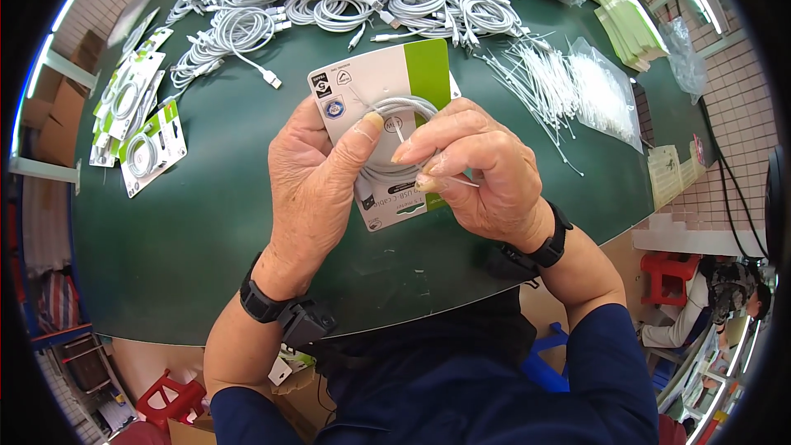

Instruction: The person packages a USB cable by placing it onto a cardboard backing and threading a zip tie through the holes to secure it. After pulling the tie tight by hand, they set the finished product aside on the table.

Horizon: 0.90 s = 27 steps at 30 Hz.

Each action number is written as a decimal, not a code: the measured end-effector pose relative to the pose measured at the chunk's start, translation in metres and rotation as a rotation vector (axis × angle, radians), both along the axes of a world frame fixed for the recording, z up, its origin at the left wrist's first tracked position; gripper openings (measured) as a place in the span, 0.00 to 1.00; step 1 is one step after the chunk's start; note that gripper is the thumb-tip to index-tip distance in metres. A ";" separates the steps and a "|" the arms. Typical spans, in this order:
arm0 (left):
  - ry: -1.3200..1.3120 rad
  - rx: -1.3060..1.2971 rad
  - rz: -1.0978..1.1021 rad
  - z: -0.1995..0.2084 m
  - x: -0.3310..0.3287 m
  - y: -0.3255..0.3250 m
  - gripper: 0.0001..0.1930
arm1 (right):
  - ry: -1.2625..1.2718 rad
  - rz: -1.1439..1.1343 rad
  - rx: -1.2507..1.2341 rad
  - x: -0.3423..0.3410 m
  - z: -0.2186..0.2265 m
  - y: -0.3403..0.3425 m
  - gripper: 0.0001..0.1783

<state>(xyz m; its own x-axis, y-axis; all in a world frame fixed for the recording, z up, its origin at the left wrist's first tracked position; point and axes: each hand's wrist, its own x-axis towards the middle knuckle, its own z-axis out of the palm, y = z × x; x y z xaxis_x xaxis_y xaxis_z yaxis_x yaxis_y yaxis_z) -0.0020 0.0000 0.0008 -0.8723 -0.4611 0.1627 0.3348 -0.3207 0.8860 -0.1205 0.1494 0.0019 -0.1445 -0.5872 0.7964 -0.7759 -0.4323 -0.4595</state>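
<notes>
My left hand grips a white and green packaging card, its thumb pressing a coiled grey-white USB cable flat against the card's face. The card is held tilted above the table, its printing upside down to me. My right hand is closed in a pinch over the coil's right side. Between its fingertips is a thin white cable tie, with one end sticking out to the right. Fingers hide part of the coil, and how the tie passes through the card cannot be seen.
Loose coiled cables are heaped along the far side of the green table. Finished-looking carded cables lie at left. Right of centre are scattered cable ties, a bag of ties and stacked cards. Another person sits far right.
</notes>
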 end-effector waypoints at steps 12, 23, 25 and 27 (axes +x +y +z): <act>-0.016 -0.014 -0.008 -0.001 0.000 0.000 0.17 | -0.055 0.069 0.007 0.000 0.003 0.000 0.12; -0.025 -0.005 -0.016 -0.005 -0.001 0.003 0.18 | -0.146 -0.018 -0.040 0.005 0.001 0.000 0.14; -0.031 -0.010 -0.022 -0.005 -0.002 0.006 0.18 | -0.162 -0.063 -0.068 0.003 0.002 0.001 0.15; -0.032 -0.008 -0.028 -0.005 -0.002 0.010 0.18 | -0.200 -0.110 -0.049 0.002 -0.001 0.002 0.14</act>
<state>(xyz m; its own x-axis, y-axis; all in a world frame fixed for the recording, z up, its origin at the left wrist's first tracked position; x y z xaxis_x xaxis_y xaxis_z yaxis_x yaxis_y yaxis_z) -0.0041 0.0099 -0.0041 -0.8897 -0.4352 0.1376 0.2969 -0.3228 0.8987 -0.1188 0.1517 0.0009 -0.3633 -0.5208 0.7725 -0.7151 -0.3756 -0.5895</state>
